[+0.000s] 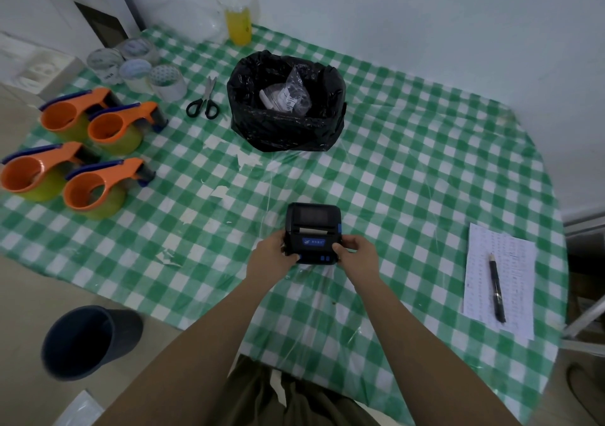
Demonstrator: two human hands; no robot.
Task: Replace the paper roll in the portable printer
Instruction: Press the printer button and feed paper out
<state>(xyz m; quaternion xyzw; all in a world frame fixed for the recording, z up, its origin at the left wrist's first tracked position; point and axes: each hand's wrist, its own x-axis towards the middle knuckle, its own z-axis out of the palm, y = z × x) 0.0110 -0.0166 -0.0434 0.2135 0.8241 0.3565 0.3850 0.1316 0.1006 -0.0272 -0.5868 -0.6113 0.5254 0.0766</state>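
Observation:
A small black portable printer [312, 226] with a blue front panel sits on the green checked tablecloth [409, 180], near the table's front edge. Its lid is down and a strip of white paper shows at the slot. My left hand [273, 254] grips its left side, thumb on the front corner. My right hand [355, 250] grips its right side, fingers curled over the front corner. No loose paper roll is visible on the table.
A black bin bag [284, 128] holding plastic wrappers stands behind the printer. Scissors [204, 100], tape rolls [137, 67] and several orange tape dispensers [82, 160] lie left. A printed sheet [514, 252] with a pen [497, 288] lies right. A dark bucket [85, 340] stands on the floor.

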